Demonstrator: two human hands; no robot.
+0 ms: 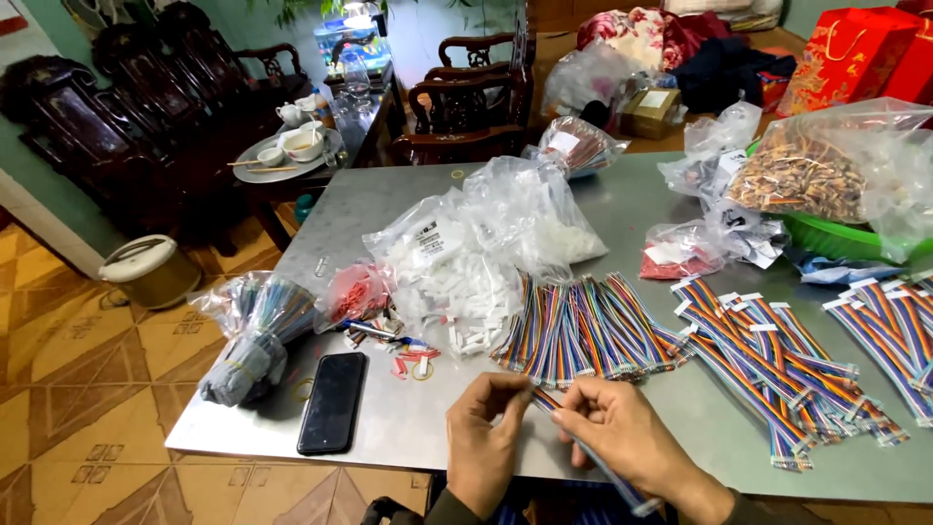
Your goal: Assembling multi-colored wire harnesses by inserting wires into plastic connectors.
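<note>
While carved dark wooden chairs (146,107) line the green wall at far left, a cream lidded pot (148,268) sits on the patterned tile floor (68,389) beside the grey desk (408,428). On the desk's left end lies a bag of bundled cables (258,335), and just right of it a black phone (332,402) lies face up near the front edge. Behind the phone are a small bag of red parts (355,290) and a scatter of loose red and white connectors (408,360). Clear bags of white plastic housings (466,262) fill the middle.

At the near edge, the left hand (483,437) and the right hand (627,437) meet on one rainbow ribbon cable (593,457); each grip is pinched shut on it, the left at its upper end, the right further along, and the cable's tail runs down off the desk edge. Just beyond the fingers lies a fanned row of ribbon cables (583,326), close but not touching the hands. Further right, more ribbon cable bundles (777,374) lie crossed over one another. At the right rear, a green basin (836,238) holds a large clear bag of small wires (807,175), with red gift bags (855,49) behind.
</note>
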